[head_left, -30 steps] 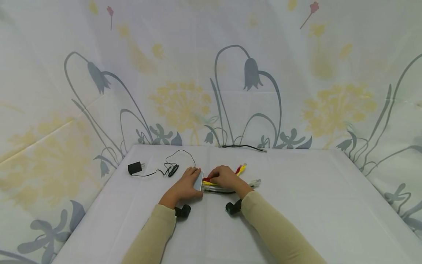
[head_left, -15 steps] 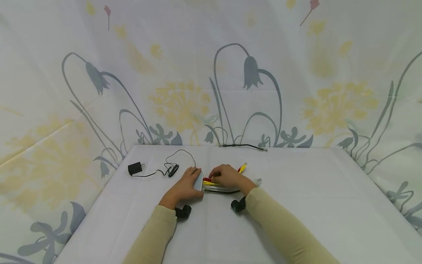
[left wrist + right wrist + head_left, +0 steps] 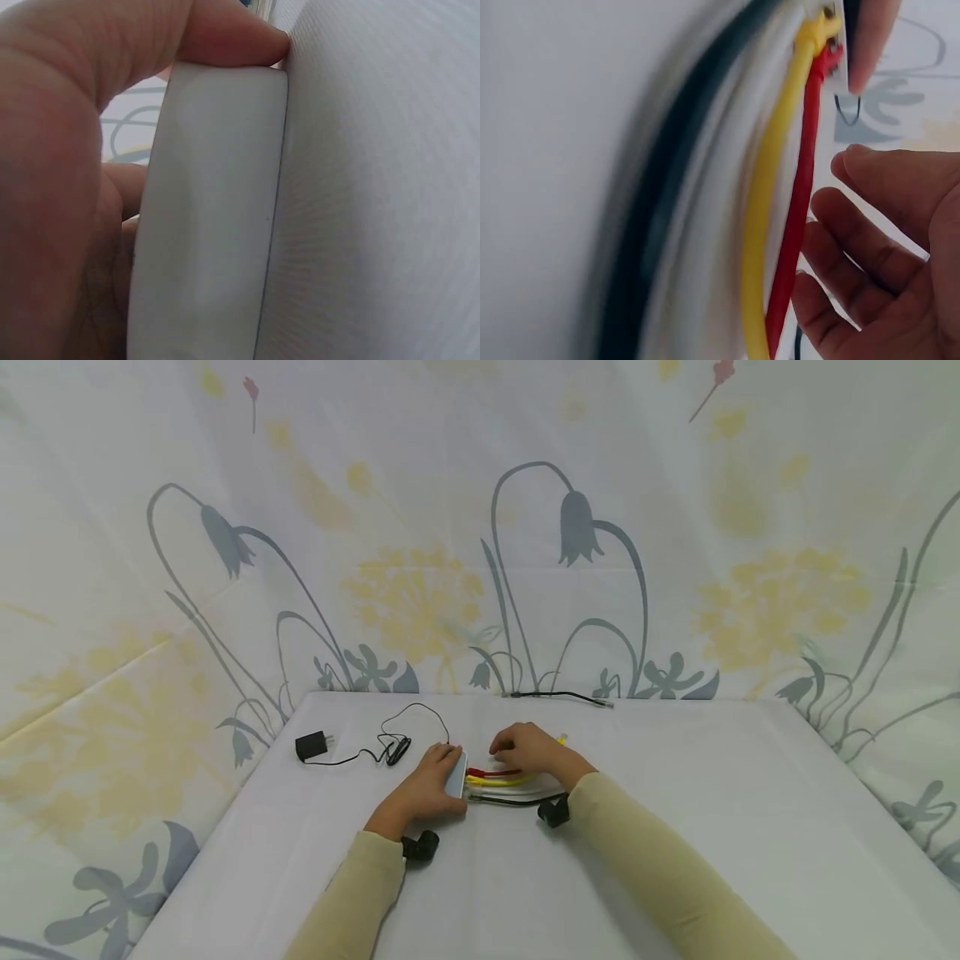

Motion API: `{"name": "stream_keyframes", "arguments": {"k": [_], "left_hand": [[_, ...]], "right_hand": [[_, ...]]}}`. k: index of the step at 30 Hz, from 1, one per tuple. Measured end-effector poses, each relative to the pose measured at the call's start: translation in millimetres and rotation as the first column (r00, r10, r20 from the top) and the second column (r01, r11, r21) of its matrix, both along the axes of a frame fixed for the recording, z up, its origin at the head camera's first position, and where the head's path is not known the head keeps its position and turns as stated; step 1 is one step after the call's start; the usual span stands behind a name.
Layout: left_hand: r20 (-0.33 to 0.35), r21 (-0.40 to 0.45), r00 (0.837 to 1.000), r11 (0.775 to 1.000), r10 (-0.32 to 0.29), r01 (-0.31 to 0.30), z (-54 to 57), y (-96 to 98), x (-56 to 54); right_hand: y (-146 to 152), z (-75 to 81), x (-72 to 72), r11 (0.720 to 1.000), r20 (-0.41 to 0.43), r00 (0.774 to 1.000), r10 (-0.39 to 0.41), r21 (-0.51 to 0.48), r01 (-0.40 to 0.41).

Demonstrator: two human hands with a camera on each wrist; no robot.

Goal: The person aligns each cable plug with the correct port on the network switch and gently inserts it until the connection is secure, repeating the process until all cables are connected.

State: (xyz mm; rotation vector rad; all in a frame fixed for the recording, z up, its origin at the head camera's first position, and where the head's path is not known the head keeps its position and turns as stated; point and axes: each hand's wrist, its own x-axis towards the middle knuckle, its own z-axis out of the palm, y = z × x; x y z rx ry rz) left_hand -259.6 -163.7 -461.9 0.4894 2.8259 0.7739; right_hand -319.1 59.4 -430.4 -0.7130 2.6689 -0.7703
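My left hand (image 3: 423, 785) grips a small white network switch (image 3: 456, 777), thumb on its near end and fingers over the far end. In the left wrist view the smooth side of the switch stands against the white cloth. From its right edge run a red network cable (image 3: 801, 172), a yellow network cable (image 3: 759, 225), a white network cable (image 3: 712, 202) and a black network cable (image 3: 660, 187). Red and yellow plugs sit at the ports. My right hand (image 3: 531, 748) hovers just beyond the red cable, fingers loosely bent, with nothing between them.
A black power adapter (image 3: 311, 745) lies at the left, its thin cord (image 3: 398, 752) bundled and leading to the switch. Another short black cable (image 3: 562, 694) lies along the table's back edge, below the flowered cloth (image 3: 420, 602). Black wrist cameras sit under both sleeves.
My right hand has let go of the red cable near its plug and moved back and slightly right, uncovering more of the red and yellow cables. My left hand stays on the switch.
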Motion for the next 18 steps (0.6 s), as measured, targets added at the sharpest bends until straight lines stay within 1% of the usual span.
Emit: {"name": "stream_keyframes", "arguments": {"k": [4,11,15,18], "left_hand": [[-0.011,0.000,1.000,1.000,0.004,-0.004,-0.7,-0.2,0.1],[-0.029,0.005,1.000,1.000,-0.005,0.005,-0.6,-1.3,0.4],[-0.022,0.015,1.000,1.000,-0.008,0.008,0.2,-1.3,1.6],[-0.009,0.006,1.000,1.000,-0.005,0.005,0.2,-1.0,2.5]], "right_hand": [[4,0.7,-10.4,0.999,-0.009,0.999,-0.036,0.015,0.036],[14,4.8,-26.3,0.994,-0.089,0.993,-0.079,0.066,0.085],[18,7.4,-32.1,0.989,-0.097,0.990,-0.107,0.093,0.116],[21,7.8,-36.1,0.987,-0.101,0.988,-0.115,0.098,0.125]]}}
